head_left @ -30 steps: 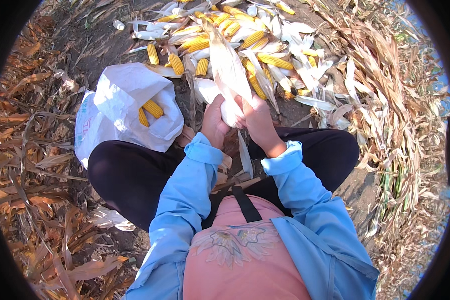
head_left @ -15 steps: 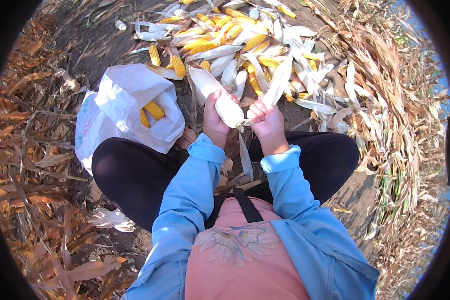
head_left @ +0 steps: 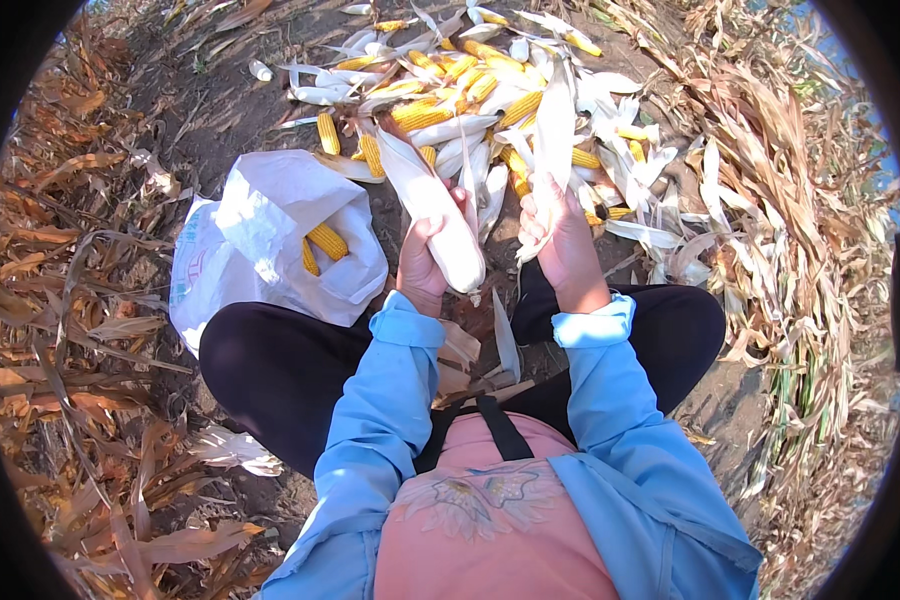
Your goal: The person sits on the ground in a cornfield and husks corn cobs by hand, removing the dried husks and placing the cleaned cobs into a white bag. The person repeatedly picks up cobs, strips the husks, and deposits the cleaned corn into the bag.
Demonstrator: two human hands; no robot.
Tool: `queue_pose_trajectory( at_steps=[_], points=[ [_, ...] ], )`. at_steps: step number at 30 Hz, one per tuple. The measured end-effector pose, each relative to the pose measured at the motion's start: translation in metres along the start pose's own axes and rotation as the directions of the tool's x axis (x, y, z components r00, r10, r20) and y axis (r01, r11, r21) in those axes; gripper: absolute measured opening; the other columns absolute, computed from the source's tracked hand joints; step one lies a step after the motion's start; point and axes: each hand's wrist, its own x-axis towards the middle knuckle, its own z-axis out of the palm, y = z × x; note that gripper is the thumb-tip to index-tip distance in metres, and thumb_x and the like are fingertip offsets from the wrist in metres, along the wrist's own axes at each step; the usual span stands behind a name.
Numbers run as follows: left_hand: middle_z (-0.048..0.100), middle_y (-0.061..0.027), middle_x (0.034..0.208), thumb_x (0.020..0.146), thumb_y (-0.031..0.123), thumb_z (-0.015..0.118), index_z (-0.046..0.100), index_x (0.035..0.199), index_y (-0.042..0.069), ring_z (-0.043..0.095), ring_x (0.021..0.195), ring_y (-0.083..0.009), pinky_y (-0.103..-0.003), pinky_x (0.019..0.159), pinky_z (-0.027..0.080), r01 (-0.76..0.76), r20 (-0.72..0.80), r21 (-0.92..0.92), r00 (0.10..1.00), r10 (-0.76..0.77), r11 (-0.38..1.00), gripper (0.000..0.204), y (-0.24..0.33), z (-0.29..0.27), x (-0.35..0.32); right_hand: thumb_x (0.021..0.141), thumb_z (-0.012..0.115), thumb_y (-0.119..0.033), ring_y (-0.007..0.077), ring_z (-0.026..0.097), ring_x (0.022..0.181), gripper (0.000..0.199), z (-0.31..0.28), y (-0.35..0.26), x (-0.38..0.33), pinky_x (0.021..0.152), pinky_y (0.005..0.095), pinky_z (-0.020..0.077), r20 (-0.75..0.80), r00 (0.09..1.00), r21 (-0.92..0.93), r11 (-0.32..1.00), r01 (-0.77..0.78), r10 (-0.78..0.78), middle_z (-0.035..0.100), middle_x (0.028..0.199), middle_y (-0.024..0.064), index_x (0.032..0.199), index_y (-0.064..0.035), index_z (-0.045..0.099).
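Note:
My left hand [head_left: 426, 262] is wrapped round an ear of corn [head_left: 438, 215] still covered in pale husk, its stem end pointing toward me. My right hand [head_left: 560, 235] is closed on a long, pale corn husk leaf [head_left: 555, 125] that stands up above the fingers, apart from the ear. Beyond both hands lies a pile of corn ears [head_left: 460, 85], many with yellow kernels bared and others in white husks.
On the left, by my knee, a white woven sack [head_left: 270, 215] lies with its mouth toward me and yellow ears [head_left: 327, 241] inside. Dry stalks [head_left: 760, 170] are heaped on the right, and dry leaves [head_left: 70, 400] cover the left ground. Loose husk [head_left: 505, 335] lies between my legs.
My right hand has moved away from the ear's stem end, taking the husk leaf with it. The left hand keeps hold of the ear, and the whole view has shifted slightly.

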Motion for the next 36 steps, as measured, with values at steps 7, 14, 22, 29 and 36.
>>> queue_pose_trajectory(
  at_steps=[7, 14, 22, 29, 36],
  points=[
    [0.059, -0.012, 0.107, 0.075, 0.011, 0.067, 0.045, 0.126, 0.002, 0.061, 0.099, -0.0249, -0.038, 0.087, 0.054, 0.024, -0.03, 0.04, 0.999, -0.023, 0.999, 0.056, -0.003, -0.006, 0.001, 0.089, 0.064, -0.01, 0.0036, 0.045, 0.054, 0.016, 0.011, 0.006, -0.013, 0.048, 0.0191, 0.0365, 0.099, 0.995, -0.406, 0.913, 0.033, 0.008, 0.051, 0.069, -0.0032, 0.102, -0.0021, 0.06],
    [0.057, -0.0141, 0.115, 0.08, 0.009, 0.064, 0.042, 0.132, 0.001, 0.06, 0.102, -0.0271, -0.041, 0.09, 0.051, 0.183, -0.038, 0.162, 0.983, -0.179, 0.97, 0.057, -0.005, 0.0, -0.004, 0.086, 0.062, -0.007, 0.0025, 0.05, 0.061, 0.031, 0.008, 0.034, 0.003, 0.052, 0.0199, 0.04, 0.121, 0.992, -0.439, 0.896, 0.071, -0.019, 0.06, 0.077, -0.0018, 0.116, 0.0015, 0.058],
    [0.051, -0.0149, 0.13, 0.08, 0.008, 0.056, 0.034, 0.139, -0.001, 0.053, 0.118, -0.0277, -0.042, 0.102, 0.043, 0.261, -0.002, 0.074, 0.965, -0.261, 0.963, 0.064, -0.012, -0.012, -0.002, 0.082, 0.064, -0.012, 0.0038, 0.051, 0.062, 0.025, -0.021, 0.033, 0.008, 0.052, 0.0199, 0.0381, 0.106, 0.99, -0.482, 0.876, -0.028, 0.09, 0.061, 0.078, -0.0006, 0.103, 0.0019, 0.063],
    [0.047, -0.0143, 0.136, 0.079, 0.003, 0.064, 0.03, 0.143, 0.0, 0.046, 0.127, -0.0274, -0.041, 0.106, 0.039, 0.198, 0.016, 0.224, 0.978, -0.207, 0.954, 0.073, -0.016, -0.015, 0.001, 0.081, 0.063, -0.013, 0.0068, 0.055, 0.066, 0.025, -0.044, 0.027, 0.008, 0.053, 0.0206, 0.0401, 0.029, 0.991, -0.487, 0.867, -0.101, 0.132, 0.064, 0.082, 0.0035, 0.102, 0.0015, 0.063],
    [0.053, -0.0134, 0.129, 0.075, 0.006, 0.077, 0.038, 0.138, 0.0, 0.055, 0.117, -0.0242, -0.037, 0.101, 0.045, 0.176, -0.003, 0.301, 0.983, -0.184, 0.937, 0.074, -0.027, -0.016, 0.0, 0.078, 0.065, -0.001, 0.0132, 0.063, 0.081, 0.031, -0.04, 0.024, -0.003, 0.069, 0.0256, 0.0506, 0.075, 0.986, -0.386, 0.916, -0.112, 0.152, 0.067, 0.093, 0.008, 0.109, 0.0051, 0.062]
  ],
)
